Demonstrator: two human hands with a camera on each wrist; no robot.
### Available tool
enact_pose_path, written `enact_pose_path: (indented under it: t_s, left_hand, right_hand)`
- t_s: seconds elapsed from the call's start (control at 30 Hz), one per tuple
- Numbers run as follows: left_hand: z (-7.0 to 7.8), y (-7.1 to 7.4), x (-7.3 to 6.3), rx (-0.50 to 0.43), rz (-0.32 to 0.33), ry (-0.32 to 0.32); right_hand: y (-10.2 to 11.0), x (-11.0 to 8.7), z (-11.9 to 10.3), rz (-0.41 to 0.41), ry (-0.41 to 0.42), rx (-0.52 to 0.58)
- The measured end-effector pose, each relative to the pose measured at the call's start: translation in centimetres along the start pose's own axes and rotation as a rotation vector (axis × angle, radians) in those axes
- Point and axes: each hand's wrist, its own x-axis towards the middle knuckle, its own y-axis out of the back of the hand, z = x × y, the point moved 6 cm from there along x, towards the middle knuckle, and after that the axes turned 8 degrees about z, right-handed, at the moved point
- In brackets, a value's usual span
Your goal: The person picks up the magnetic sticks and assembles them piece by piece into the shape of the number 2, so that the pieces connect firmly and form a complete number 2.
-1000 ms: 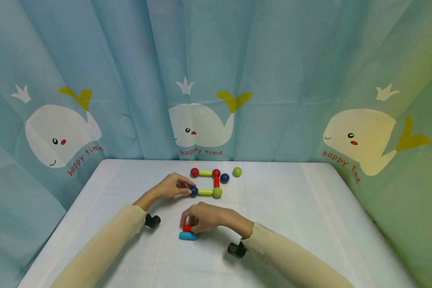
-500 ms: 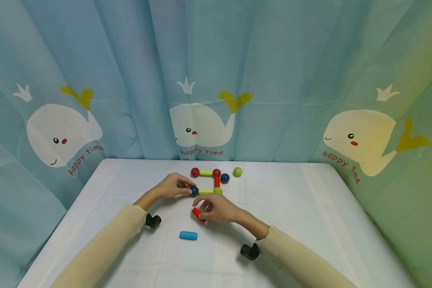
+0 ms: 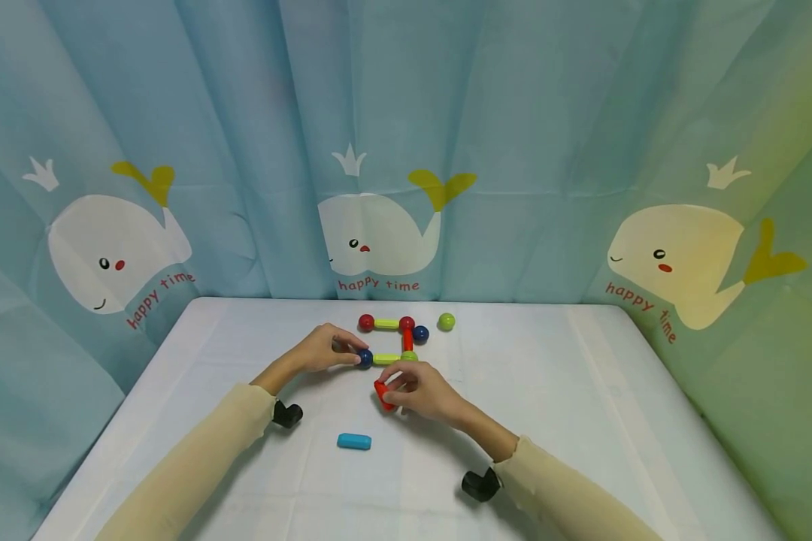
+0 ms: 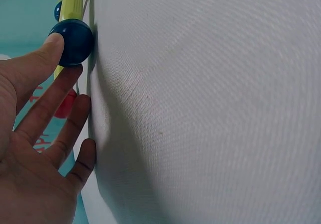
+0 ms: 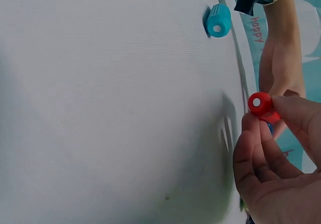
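Observation:
My left hand [image 3: 325,349] pinches the dark blue ball [image 4: 75,42] between thumb and fingers at the near left corner of a ball-and-rod shape. From that ball a yellow-green rod [image 3: 386,359] runs right to a green ball [image 3: 409,357], partly covered by my right hand [image 3: 425,391]. A red rod [image 3: 407,340] links it to a red ball [image 3: 407,323], and another yellow-green rod [image 3: 386,324] leads left to a second red ball [image 3: 366,322]. My right hand pinches a loose red rod [image 5: 260,103] with a pale disc on its end, held near the shape's front side.
A blue rod [image 3: 354,441] lies on the white-covered table [image 3: 555,421] in front of the hands. A second dark blue ball [image 3: 420,334] sits right beside the red rod; a loose green ball [image 3: 446,321] lies farther right. A whale-print curtain [image 3: 541,150] hangs behind the table.
The right hand has lifted the loose red rod from beside the blue rod and carried it away and rightward toward the shape, turning it. The left hand has stayed on the dark blue ball.

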Motion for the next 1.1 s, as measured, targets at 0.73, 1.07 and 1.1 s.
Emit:
enact_pose_path:
  t_s: [0.73,1.07,1.1]
  left_hand:
    - [0.0,0.1,-0.2,-0.015,-0.004,0.011]
    - [0.0,0.0,-0.1,-0.026,-0.006,-0.009]
    - [0.1,0.0,-0.1,-0.025,-0.006,-0.015]
  right_hand:
    - [-1.9,1.2,0.2,0.194,-0.243,0.243]
    - [-2.4,2.3,0.7,0.240,-0.296,0.249]
    - [-2.5,2.4,0.7,0.244,-0.296,0.250]
